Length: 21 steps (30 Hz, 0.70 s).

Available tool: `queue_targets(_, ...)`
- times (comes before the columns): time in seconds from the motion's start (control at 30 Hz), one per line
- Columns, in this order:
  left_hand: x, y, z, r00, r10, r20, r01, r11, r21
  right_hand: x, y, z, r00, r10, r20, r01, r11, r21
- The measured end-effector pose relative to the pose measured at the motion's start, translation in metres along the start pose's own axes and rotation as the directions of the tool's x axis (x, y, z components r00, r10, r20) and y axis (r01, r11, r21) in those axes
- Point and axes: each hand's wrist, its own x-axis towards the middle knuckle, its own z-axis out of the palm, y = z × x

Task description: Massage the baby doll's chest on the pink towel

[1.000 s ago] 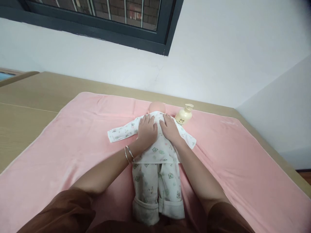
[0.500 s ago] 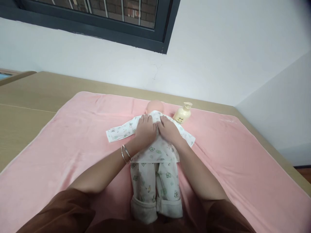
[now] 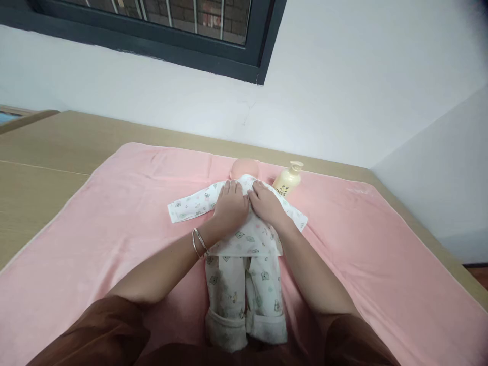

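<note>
A baby doll lies on its back, its bald head [image 3: 244,168] pointing away from me. It wears a white long-sleeved shirt [image 3: 247,246] with small green and grey animal prints, and matching trousers [image 3: 227,287] with rolled-up cuffs. My left hand [image 3: 231,206] rests on the chest, fingers close together, its thumb side closed on the front of the shirt. From the other side my right hand [image 3: 266,202] grips the shirt front just below the collar. The two hands meet at the middle of the chest; the thumbs and the cloth between them are partly hidden.
Beside the doll's head, to the right, stands a cream pump bottle [image 3: 287,179]. A pink blanket [image 3: 366,244] lies under everything on a wooden table [image 3: 34,157]. Behind are a white wall [image 3: 324,91] and a dark-framed window [image 3: 213,58].
Both hands stay at the same spot on the shirt front, with only slight finger movement. The whole view has shifted a little.
</note>
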Motion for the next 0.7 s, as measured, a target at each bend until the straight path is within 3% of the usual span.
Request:
queue_targets(0.1, -0.005, 0.008, -0.004, 1.0, -0.003, 0.007, 0.003, 0.999, 0.04, 0.008, 0.009, 0.002, 0.999, 0.021, -0.04, -0.021, 1.0, 0.001)
queue_targets(0.23, 0.012, -0.011, -0.006, 0.993, 0.079, 0.089, -0.08, 0.997, 0.007, -0.007, -0.007, 0.007, 0.998, 0.025, -0.052, -0.032, 0.99, -0.138)
queue_targets(0.37, 0.022, -0.023, -0.004, 0.992, 0.001, 0.124, 0.002, 1.0, -0.024, -0.02, -0.019, 0.004, 0.998, 0.016, -0.054, -0.027, 0.98, -0.199)
queue_targets(0.57, -0.002, 0.006, -0.008, 0.997, -0.05, 0.062, 0.045, 0.996, 0.08, 0.011, 0.012, 0.003, 1.0, -0.013, -0.008, 0.013, 0.999, -0.051)
queue_targets(0.7, -0.002, 0.004, -0.008, 0.998, -0.029, 0.056, 0.026, 0.998, 0.055, 0.013, 0.011, 0.006, 1.0, 0.008, -0.022, -0.01, 0.995, -0.098)
